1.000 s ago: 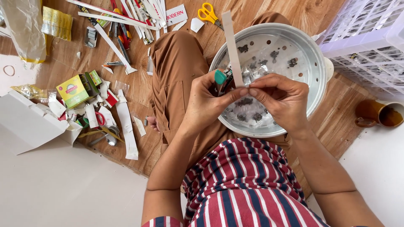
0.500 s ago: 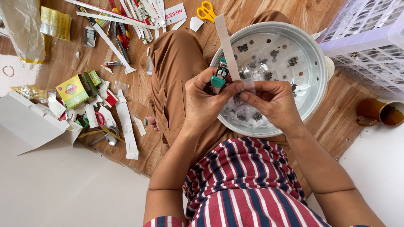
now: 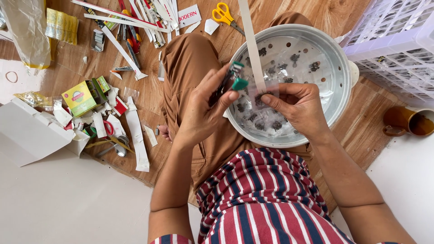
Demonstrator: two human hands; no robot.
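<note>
Red, navy and white striped shirt, brown trousers, bare forearms

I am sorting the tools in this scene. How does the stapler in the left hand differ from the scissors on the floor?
The stapler is dark with green ends; the scissors have yellow handles. The stapler is gripped by the left hand above the white basin; the scissors lie untouched on the wooden floor. Both are small hand tools.

Lighting: you work in bright, even daylight; colours read true. Shadows: soft and short, one beneath your left hand (image 3: 205, 110) across the white perforated bowl (image 3: 334, 58). Glare: mild sheen on the wooden floor (image 3: 343, 135) and bowl rim. Focus: sharp throughout, no motion blur. Distortion: wide-angle stretching at the edges.
</note>
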